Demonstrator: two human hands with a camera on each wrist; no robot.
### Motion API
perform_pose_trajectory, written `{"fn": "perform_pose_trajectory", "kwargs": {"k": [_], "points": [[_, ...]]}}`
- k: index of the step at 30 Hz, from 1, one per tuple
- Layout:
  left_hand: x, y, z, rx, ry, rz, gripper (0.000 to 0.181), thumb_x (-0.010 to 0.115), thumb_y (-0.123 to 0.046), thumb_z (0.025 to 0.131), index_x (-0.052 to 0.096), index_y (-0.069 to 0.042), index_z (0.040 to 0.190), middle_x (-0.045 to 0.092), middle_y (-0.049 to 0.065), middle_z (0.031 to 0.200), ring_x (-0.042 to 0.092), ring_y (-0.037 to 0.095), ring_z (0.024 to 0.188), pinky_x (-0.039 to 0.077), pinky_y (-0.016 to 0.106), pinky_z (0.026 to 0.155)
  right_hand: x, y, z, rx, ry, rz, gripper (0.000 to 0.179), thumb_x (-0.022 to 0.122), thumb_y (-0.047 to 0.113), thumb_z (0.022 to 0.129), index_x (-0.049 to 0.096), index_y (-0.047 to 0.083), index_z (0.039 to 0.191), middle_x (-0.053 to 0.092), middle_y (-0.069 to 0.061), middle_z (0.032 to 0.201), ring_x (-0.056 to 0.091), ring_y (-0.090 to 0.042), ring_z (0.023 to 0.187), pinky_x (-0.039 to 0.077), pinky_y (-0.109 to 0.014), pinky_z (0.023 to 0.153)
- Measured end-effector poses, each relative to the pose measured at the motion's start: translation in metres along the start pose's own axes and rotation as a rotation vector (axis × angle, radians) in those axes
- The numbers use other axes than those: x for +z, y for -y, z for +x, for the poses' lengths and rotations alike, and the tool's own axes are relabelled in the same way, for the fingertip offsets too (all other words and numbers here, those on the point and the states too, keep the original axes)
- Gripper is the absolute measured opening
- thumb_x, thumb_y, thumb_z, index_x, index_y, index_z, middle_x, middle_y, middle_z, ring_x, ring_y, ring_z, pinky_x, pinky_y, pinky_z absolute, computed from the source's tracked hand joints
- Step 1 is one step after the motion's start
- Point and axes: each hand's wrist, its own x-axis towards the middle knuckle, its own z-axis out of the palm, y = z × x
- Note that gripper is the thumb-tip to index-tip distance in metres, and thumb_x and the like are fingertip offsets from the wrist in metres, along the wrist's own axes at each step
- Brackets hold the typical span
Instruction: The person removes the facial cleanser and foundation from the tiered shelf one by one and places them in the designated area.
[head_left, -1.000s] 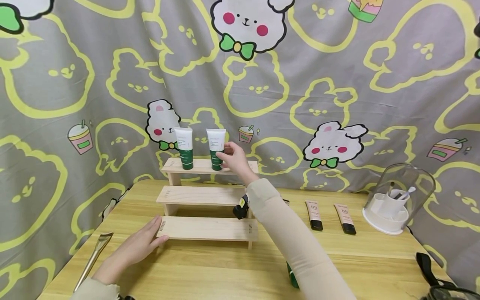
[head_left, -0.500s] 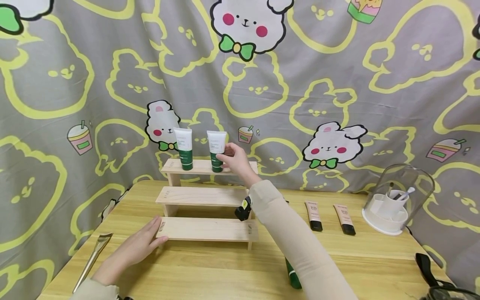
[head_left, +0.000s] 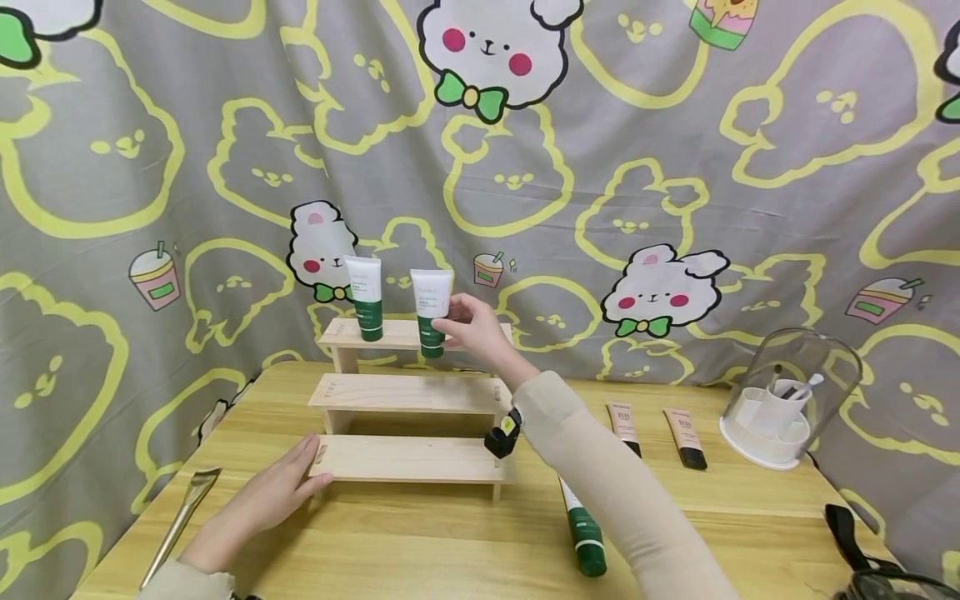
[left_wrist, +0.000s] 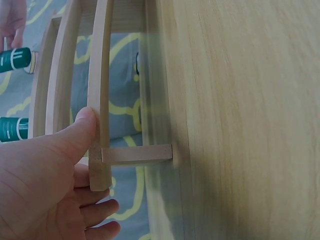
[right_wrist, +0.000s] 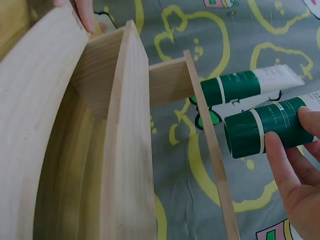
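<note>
A three-tier wooden shelf (head_left: 405,458) stands on the table. My left hand (head_left: 273,492) holds the left end of its lowest board; in the left wrist view the thumb (left_wrist: 82,132) presses the board's front edge. My right hand (head_left: 480,329) pinches a white-and-green squeeze tube (head_left: 431,312) between thumb and fingers, cap down. In the head view the tube's green cap overlaps the top board's front edge, above the middle board. A matching tube (head_left: 365,296) stands upright on the top board's left part, also seen as the farther tube (right_wrist: 235,87) in the right wrist view.
Another green-and-white tube (head_left: 587,533) lies on the table beside my right sleeve. Two pink BB tubes (head_left: 685,437) lie at the back right, near a domed brush holder (head_left: 776,417). A metallic tool (head_left: 180,521) lies at left. A patterned curtain hangs behind.
My right hand has drawn the squeeze tube off its place on the top board, slightly forward and down in the head view. The left hand stays on the shelf's end.
</note>
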Motion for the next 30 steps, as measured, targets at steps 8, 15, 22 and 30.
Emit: {"fn": "perform_pose_trajectory", "kwargs": {"k": [8, 15, 22, 30], "points": [[0.000, 0.001, 0.000, -0.004, 0.001, 0.004, 0.070, 0.053, -0.037, 0.093, 0.032, 0.017, 0.133, 0.030, 0.034, 0.137, 0.031, 0.046, 0.125, 0.028, 0.055, 0.100, -0.014, -0.015, -0.029, 0.014, 0.031, 0.076, 0.030, 0.064, 0.006, 0.087, 0.054, -0.001, 0.114, 0.060, -0.016, 0.105, 0.058, -0.025, 0.093, 0.051, -0.047, 0.078], [0.000, 0.001, 0.001, -0.006, 0.009, 0.001, 0.071, 0.052, -0.039, 0.093, 0.031, 0.017, 0.134, 0.029, 0.033, 0.138, 0.030, 0.046, 0.125, 0.027, 0.055, 0.100, -0.040, -0.028, -0.056, -0.010, 0.007, 0.115, 0.034, 0.062, 0.005, 0.087, 0.052, -0.003, 0.118, 0.058, -0.019, 0.108, 0.058, -0.026, 0.096, 0.054, -0.040, 0.073], [0.000, 0.001, 0.000, -0.001, 0.005, 0.002, 0.071, 0.052, -0.038, 0.093, 0.032, 0.017, 0.133, 0.029, 0.034, 0.137, 0.030, 0.046, 0.125, 0.027, 0.055, 0.100, -0.077, -0.039, -0.083, 0.010, -0.047, 0.129, 0.038, 0.063, 0.009, 0.088, 0.049, -0.005, 0.120, 0.056, -0.020, 0.110, 0.058, -0.026, 0.095, 0.053, -0.043, 0.075], [0.001, 0.002, 0.000, -0.007, 0.017, -0.016, 0.073, 0.050, -0.041, 0.093, 0.031, 0.017, 0.134, 0.028, 0.034, 0.138, 0.029, 0.046, 0.125, 0.026, 0.056, 0.100, -0.115, -0.055, -0.118, 0.020, -0.107, 0.071, 0.039, 0.063, 0.011, 0.088, 0.047, -0.008, 0.119, 0.058, -0.018, 0.105, 0.061, -0.021, 0.089, 0.054, -0.040, 0.072]]}}
